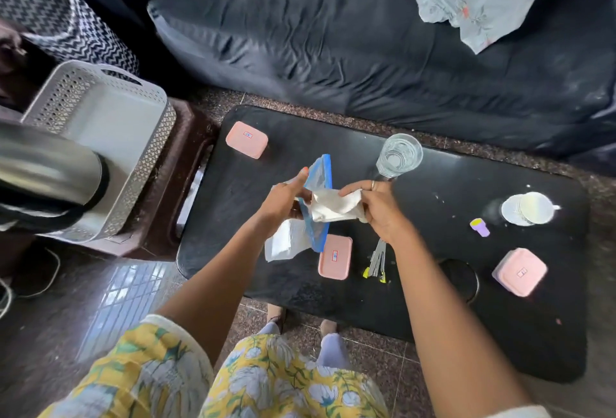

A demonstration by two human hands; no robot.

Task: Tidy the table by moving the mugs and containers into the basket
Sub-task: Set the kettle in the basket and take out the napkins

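1. Soft, even daylight; no harsh shadows.
2. Window glare mirrored on the glossy floor at lower left.
3. Dull sheen across the black bench.
4. Blurred, out of focus: steel kettle at left edge.
5. Wide-angle bending toward the corners; slight motion smear on the hands.

garment: yellow floral, white-blue blooms | sleeves: short, white-edged | ring: right hand
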